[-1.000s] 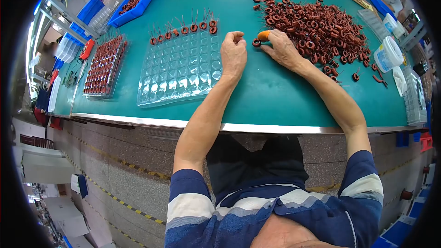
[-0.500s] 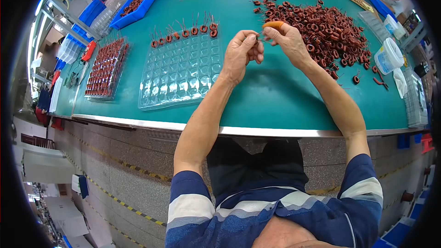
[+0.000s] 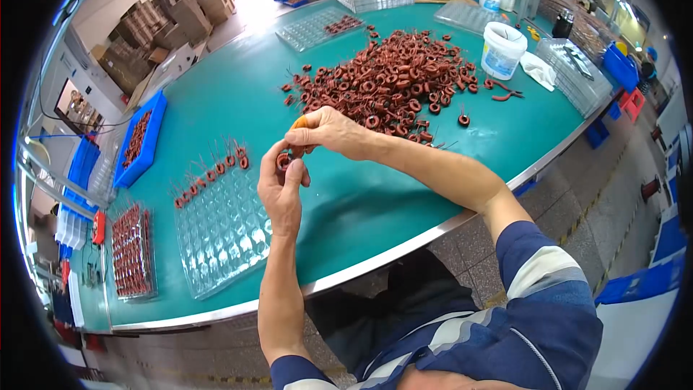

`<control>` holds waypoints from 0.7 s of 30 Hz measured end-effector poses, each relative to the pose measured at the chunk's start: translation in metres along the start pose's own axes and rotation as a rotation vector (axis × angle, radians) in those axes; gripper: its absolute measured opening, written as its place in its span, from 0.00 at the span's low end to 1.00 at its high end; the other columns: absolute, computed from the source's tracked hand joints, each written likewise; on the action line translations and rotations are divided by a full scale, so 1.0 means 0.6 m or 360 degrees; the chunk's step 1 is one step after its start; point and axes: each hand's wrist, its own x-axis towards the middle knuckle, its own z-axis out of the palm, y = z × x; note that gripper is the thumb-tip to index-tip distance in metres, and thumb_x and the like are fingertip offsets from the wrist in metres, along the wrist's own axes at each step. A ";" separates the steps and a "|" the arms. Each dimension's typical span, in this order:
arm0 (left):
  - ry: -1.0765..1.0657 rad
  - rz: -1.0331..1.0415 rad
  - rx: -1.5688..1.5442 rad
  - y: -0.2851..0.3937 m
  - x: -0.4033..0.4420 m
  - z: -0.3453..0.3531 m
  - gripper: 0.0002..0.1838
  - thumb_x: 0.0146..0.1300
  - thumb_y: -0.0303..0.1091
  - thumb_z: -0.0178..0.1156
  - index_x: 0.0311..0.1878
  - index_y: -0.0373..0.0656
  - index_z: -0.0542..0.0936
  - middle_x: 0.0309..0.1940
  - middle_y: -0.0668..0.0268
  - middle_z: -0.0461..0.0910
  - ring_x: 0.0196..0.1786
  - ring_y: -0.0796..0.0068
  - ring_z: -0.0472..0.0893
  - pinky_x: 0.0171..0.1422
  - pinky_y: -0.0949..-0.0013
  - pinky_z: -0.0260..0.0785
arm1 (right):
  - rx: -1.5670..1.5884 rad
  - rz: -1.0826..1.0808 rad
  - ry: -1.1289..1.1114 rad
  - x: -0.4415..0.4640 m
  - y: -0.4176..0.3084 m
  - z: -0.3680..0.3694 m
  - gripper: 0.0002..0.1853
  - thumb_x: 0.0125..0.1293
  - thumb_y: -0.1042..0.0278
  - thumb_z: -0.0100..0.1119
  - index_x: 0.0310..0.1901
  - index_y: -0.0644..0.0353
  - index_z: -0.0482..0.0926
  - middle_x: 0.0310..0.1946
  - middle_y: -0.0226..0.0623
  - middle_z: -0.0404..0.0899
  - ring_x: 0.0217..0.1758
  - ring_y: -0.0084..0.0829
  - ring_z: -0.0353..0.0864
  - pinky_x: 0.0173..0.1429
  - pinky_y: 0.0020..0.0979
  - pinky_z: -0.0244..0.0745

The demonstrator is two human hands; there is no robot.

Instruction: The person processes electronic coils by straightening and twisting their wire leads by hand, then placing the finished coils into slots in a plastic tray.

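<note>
My left hand (image 3: 280, 198) is closed round a red-brown toroidal coil (image 3: 284, 162), its ring showing between thumb and fingers. My right hand (image 3: 328, 133), with an orange cover (image 3: 299, 123) on one finger, is pinched at the top of the same coil; its fingertips hide the wire leads. Beyond the hands lies a large heap of similar coils (image 3: 390, 79). Left of my left hand is a clear plastic tray (image 3: 224, 238) with round pockets; several coils (image 3: 220, 167) stand along its far row, leads pointing up.
A filled tray of coils (image 3: 133, 253) stands at the far left, and a blue bin (image 3: 141, 137) of coils behind it. On the right are a white bucket (image 3: 503, 50), red-handled pliers (image 3: 505, 92), a white cloth (image 3: 538, 71) and stacked clear trays (image 3: 577, 76). The table's metal edge (image 3: 390, 254) runs in front.
The view has swung to the right and tilted. My hands have come closer together, and the coil's ring now shows in my left hand.
</note>
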 end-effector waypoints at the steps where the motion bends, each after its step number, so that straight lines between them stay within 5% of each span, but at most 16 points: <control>1: 0.0024 0.0019 0.0009 0.003 -0.001 0.002 0.16 0.68 0.26 0.55 0.58 0.35 0.73 0.33 0.67 0.76 0.28 0.82 0.72 0.32 0.76 0.65 | 0.0041 0.0004 -0.0002 -0.001 0.001 0.002 0.16 0.69 0.55 0.60 0.41 0.61 0.84 0.34 0.31 0.84 0.39 0.21 0.81 0.48 0.28 0.74; 5: 0.0104 0.0024 0.0094 0.000 0.001 0.000 0.15 0.68 0.25 0.54 0.57 0.35 0.74 0.31 0.67 0.76 0.27 0.82 0.72 0.31 0.76 0.66 | -0.0207 -0.0110 0.0189 -0.002 -0.004 0.010 0.15 0.66 0.58 0.62 0.42 0.64 0.85 0.32 0.34 0.85 0.38 0.25 0.82 0.47 0.28 0.75; 7: 0.0145 0.0006 0.0235 -0.010 0.006 -0.002 0.13 0.67 0.24 0.54 0.54 0.35 0.76 0.29 0.68 0.76 0.26 0.82 0.73 0.29 0.76 0.67 | -0.0860 -0.0194 0.0431 -0.004 -0.007 0.012 0.14 0.64 0.61 0.61 0.40 0.64 0.86 0.33 0.41 0.84 0.35 0.28 0.82 0.45 0.30 0.75; 11: 0.0288 -0.0083 0.0372 -0.025 0.011 -0.006 0.09 0.67 0.26 0.55 0.48 0.37 0.77 0.25 0.66 0.79 0.22 0.81 0.75 0.26 0.74 0.68 | -0.1879 -0.1399 0.0492 -0.013 -0.004 0.042 0.04 0.57 0.70 0.62 0.29 0.60 0.81 0.28 0.32 0.72 0.35 0.35 0.72 0.44 0.35 0.68; 14: 0.0312 -0.0034 0.0410 -0.024 0.007 -0.013 0.08 0.67 0.26 0.55 0.46 0.37 0.77 0.26 0.66 0.80 0.23 0.82 0.76 0.26 0.74 0.69 | -0.2017 -0.1574 0.0424 -0.023 -0.007 0.072 0.01 0.55 0.72 0.62 0.30 0.58 0.81 0.28 0.31 0.71 0.35 0.36 0.72 0.44 0.36 0.68; 16: 0.0261 -0.0116 0.0192 -0.016 0.008 -0.018 0.08 0.68 0.26 0.55 0.47 0.36 0.76 0.25 0.67 0.77 0.23 0.81 0.76 0.26 0.75 0.70 | -0.1574 -0.1195 0.0464 -0.017 -0.002 0.054 0.04 0.58 0.70 0.62 0.32 0.59 0.83 0.31 0.34 0.76 0.36 0.34 0.75 0.44 0.35 0.69; 18: 0.0183 -0.0151 -0.0122 -0.008 0.010 -0.021 0.09 0.69 0.27 0.55 0.48 0.35 0.75 0.27 0.68 0.76 0.24 0.81 0.76 0.26 0.75 0.71 | -0.0785 -0.0298 0.0457 -0.010 -0.011 0.029 0.08 0.63 0.66 0.62 0.37 0.62 0.84 0.34 0.32 0.79 0.40 0.28 0.77 0.47 0.32 0.70; 21: 0.0133 -0.0202 -0.0281 -0.005 0.013 -0.020 0.08 0.70 0.29 0.55 0.48 0.37 0.74 0.25 0.68 0.74 0.24 0.77 0.77 0.26 0.72 0.72 | -0.0375 -0.0225 0.0384 0.001 0.007 0.017 0.12 0.67 0.62 0.61 0.40 0.63 0.85 0.36 0.29 0.81 0.45 0.23 0.76 0.54 0.29 0.69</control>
